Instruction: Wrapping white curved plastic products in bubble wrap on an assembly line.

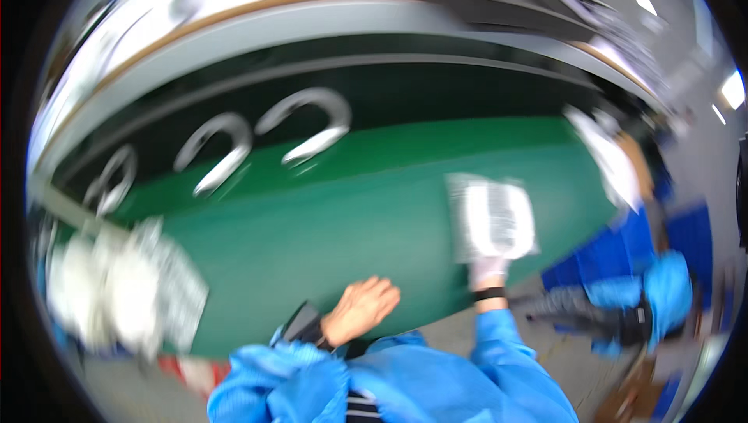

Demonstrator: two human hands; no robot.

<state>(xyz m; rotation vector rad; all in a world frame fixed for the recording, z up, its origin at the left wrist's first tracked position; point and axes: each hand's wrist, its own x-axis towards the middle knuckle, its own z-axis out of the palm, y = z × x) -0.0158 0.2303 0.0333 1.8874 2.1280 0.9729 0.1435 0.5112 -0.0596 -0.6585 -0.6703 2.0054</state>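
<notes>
My left hand (pixel 363 310) hovers at the near edge of the green table (pixel 343 228), its fingers stretched out and nothing in them. A dark band or device sits on that wrist. Out to the right, my right hand (pixel 489 267) grips the near end of a clear plastic bag (pixel 460 224) with a white, curved piece (pixel 520 220) inside. The right fingers are partly hidden by the bag and smeared by motion. Along the back of the table are several shiny white hook-shaped pieces (pixel 315 142), apart from both hands.
Several bagged white pieces (pixel 128 290) lie heaped at the table's left end. A raised shelf (pixel 312 14) runs along the back. White packaging (pixel 608 158) lies at the far right. Another person in blue (pixel 666 294) is beyond the right edge, near blue bins (pixel 615 248).
</notes>
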